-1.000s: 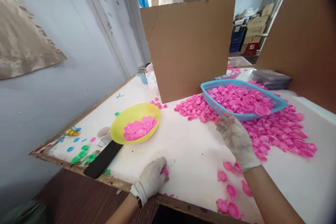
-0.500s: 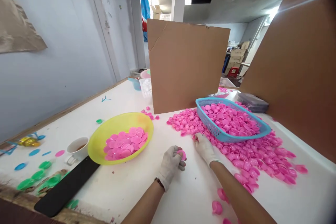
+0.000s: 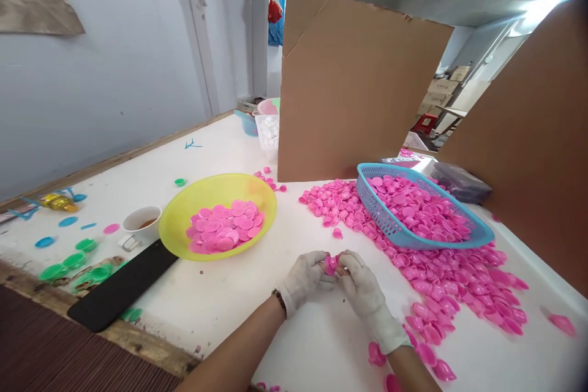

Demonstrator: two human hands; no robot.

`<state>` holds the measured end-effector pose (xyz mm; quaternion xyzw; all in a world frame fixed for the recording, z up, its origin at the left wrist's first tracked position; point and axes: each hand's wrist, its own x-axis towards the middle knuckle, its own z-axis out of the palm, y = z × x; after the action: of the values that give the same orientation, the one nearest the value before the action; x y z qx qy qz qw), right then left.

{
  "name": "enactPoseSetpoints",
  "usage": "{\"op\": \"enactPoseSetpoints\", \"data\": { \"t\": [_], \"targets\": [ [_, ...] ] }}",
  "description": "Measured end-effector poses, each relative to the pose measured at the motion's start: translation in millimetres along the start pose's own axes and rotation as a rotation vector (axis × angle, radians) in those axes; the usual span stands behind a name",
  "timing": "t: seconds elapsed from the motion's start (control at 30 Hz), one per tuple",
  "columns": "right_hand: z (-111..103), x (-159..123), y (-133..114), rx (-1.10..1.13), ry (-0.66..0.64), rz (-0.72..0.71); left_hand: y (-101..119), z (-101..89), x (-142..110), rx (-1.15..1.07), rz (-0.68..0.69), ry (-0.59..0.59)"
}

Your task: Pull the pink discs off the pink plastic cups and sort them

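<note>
My left hand and my right hand, both in white gloves, meet over the white table in front of me. Pinched between their fingertips are small pink plastic pieces, partly covered by the fingers; a cup shape pressed against a disc seems to be there. To the right spreads a heap of small pink plastic cups. A blue basket full of pink pieces rests on that heap. Left of my hands, a yellow bowl holds flat pink discs.
A cardboard sheet stands upright behind the heap, another at the right. By the yellow bowl are a white cup with brown liquid, a black flat strip and several green pieces. A dark box lies behind the basket.
My right hand has come from the heap's edge toward my left hand, and their fingertips now meet at the pink pieces. The camera view has shifted and tilted.
</note>
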<state>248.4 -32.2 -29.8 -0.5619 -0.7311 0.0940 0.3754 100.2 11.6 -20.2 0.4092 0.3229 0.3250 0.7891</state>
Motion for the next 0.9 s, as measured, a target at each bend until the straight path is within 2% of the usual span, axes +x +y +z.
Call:
{"op": "enactPoseSetpoints", "data": {
  "t": [0.1, 0.27, 0.4, 0.53, 0.57, 0.63, 0.77, 0.9],
  "targets": [
    [0.1, -1.7, -0.1, 0.053, 0.023, -0.025, 4.3, -0.5, -2.9, -0.011, -0.025, -0.035],
    [-13.2, -1.5, -0.5, 0.11, 0.031, -0.037, 7.4, -1.1, -5.8, 0.015, 0.005, -0.009],
    [-18.4, -2.5, -6.9, 0.152, -0.05, 0.026, 8.6, 4.0, -7.6, 0.052, 0.034, -0.013],
    [-16.6, -3.3, -17.4, 0.121, 0.015, 0.111, 11.2, 8.3, -9.1, 0.177, 0.065, 0.03],
    [-17.0, -3.6, -20.4, 0.142, 0.021, 0.121, 12.5, 8.2, -10.1, 0.233, 0.095, 0.047],
    [-19.9, -5.0, -26.3, 0.218, 0.006, 0.113, 16.7, 7.2, -14.4, 0.376, 0.241, 0.041],
    [-30.7, -12.0, -37.6, 0.28, -0.002, -0.001, 29.6, 7.3, -31.2, 0.641, 0.603, -0.106],
    [-39.1, -17.2, -49.0, 0.249, 0.019, -0.099, 35.2, 12.5, -48.8, 0.73, 0.755, -0.117]
  ]
}}
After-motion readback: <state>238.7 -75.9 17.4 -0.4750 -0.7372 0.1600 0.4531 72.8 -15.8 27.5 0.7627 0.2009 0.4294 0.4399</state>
